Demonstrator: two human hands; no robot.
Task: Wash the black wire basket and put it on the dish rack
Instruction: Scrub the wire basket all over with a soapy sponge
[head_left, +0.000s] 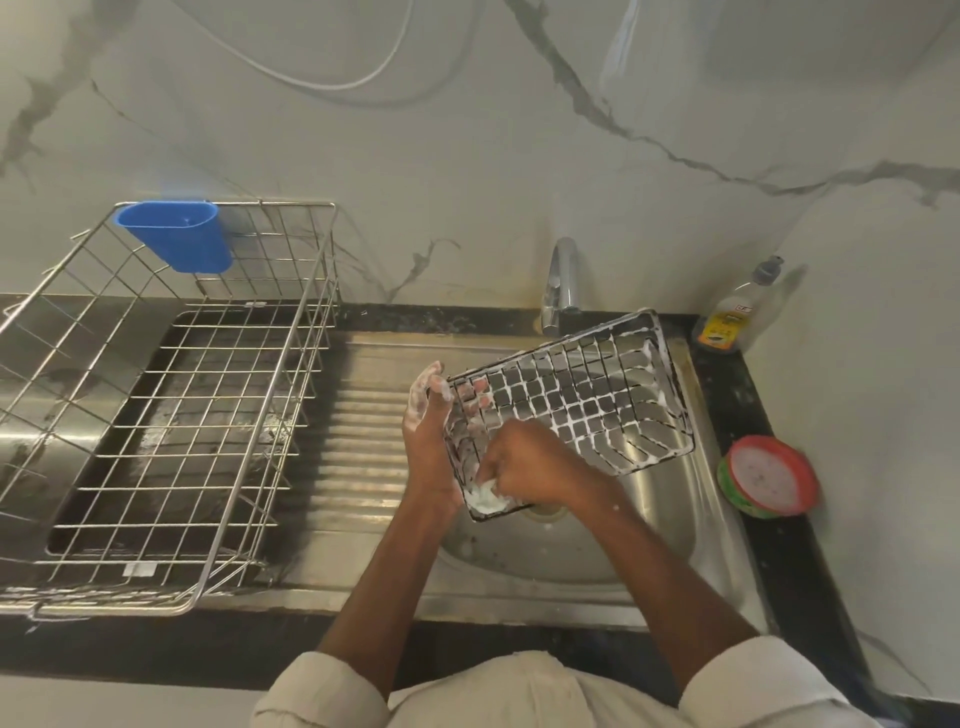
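Observation:
The black wire basket (587, 395), its wires coated in white foam, is held tilted over the steel sink (670, 525). My left hand (428, 415), soapy, grips the basket's left side with fingers through the mesh. My right hand (530, 462) is closed on a foamy scrub pad (485, 496) pressed against the basket's near corner. The steel dish rack (171, 415) stands to the left on the draining board, with a blue plastic cup holder (179, 234) hooked on its back rim.
A chrome tap (561, 283) rises behind the sink. A dish soap bottle (737, 312) stands at the back right corner. A round red-and-green soap tub (769, 475) sits on the black counter to the right. Marble wall behind.

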